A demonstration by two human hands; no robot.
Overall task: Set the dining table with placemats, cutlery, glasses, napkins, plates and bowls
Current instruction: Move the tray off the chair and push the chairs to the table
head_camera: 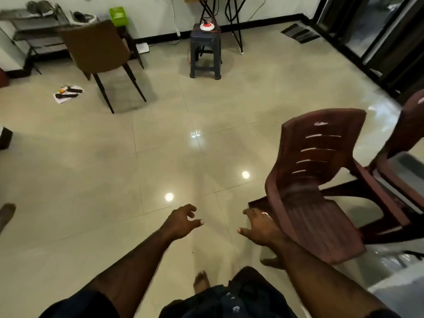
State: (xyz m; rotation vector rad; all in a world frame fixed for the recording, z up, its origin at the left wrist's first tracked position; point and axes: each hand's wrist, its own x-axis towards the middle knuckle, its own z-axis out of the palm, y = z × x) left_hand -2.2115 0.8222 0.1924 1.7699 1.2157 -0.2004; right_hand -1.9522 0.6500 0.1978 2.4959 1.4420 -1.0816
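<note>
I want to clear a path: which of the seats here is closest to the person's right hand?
The maroon plastic chair, right beside the right hand. The brown upholstered chair and the dark plastic stool stand far across the floor.

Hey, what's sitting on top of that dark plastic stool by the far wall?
On the dark stool sits a round white object with a red top, with thin wires leading off it. What it is stays unclear, and its underside is hidden.

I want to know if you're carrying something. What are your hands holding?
Nothing. The left hand hangs over the floor with loosely curled, empty fingers. The right hand is spread open beside the maroon plastic chair, not gripping it.
</note>
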